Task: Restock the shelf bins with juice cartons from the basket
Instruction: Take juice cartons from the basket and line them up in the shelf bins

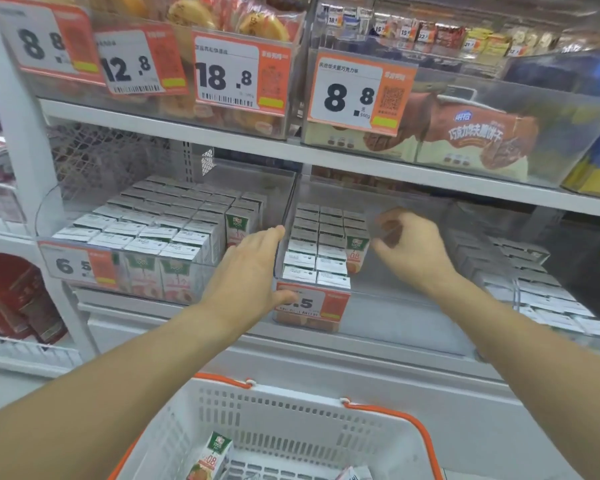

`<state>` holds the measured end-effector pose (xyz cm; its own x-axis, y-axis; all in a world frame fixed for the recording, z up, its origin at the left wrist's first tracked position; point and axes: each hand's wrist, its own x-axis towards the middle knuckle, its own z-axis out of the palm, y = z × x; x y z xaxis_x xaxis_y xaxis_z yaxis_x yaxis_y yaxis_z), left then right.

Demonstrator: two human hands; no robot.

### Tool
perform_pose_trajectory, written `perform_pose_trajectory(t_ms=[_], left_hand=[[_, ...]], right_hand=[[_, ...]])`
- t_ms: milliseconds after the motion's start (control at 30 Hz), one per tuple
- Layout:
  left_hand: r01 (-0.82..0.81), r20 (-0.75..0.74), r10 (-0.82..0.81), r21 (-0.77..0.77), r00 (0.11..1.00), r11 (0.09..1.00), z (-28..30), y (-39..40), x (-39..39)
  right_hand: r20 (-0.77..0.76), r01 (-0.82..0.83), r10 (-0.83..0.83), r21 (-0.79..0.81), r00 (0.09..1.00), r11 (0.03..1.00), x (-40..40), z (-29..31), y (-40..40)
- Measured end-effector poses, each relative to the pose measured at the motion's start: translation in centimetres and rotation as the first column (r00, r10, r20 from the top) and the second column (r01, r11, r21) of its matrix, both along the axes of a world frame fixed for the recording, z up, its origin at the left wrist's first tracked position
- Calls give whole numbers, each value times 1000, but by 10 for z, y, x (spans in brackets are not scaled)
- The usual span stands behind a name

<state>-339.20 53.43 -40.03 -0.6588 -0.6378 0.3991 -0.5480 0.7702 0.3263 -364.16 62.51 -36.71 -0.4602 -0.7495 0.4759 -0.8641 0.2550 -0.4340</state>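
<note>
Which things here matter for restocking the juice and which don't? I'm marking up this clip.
Part of the job:
- basket
- carton in the basket
- left bin
- middle bin
- left hand, right hand

Just there:
- biscuit box
- pastries
- price tags

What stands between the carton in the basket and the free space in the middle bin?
Both hands: the left hand lies open over the middle bin's front edge, the right hand reaches inside beside the stacked cartons. The carton lies untouched.

Price tags (226,73): 12.8, 18.8, 8.8; carton (211,457) "100%".
</note>
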Motion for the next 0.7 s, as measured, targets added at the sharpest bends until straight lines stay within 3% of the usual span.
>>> perform_pose_trajectory(t_ms=[67,100,167,233,267,333,433,567,700], left_hand=[[-76,14,77,-81,997,994,0,10,-4],[-109,-54,104,-113,993,988,-2,18,-5],[-89,-281,37,-177,959,980,-14,41,-9],[63,-364,-138,-211,921,975,-38,67,-12],[169,-332,-203,-129,921,977,-56,79,-13],[251,-194,-216,182,957,951,-100,100,-11],[93,67,-143,489,987,867,-183,123,3],[-138,339,-95,602,936,787,-269,135,39],[-315,498,22,513,867,799,-314,125,63]], right_hand=[[-51,-156,149,-211,988,965,31,1,46],[-52,-225,219,-252,974,941,47,-4,67],[-19,-340,344,-212,939,916,67,-28,97],[54,-401,404,-62,913,914,74,-67,115],[116,-404,398,32,910,914,75,-92,121],[266,-374,311,236,913,897,74,-147,131],[397,-316,105,515,912,797,71,-225,145],[413,-265,-60,681,909,682,77,-299,164],[332,-253,-4,727,943,638,81,-337,169]])
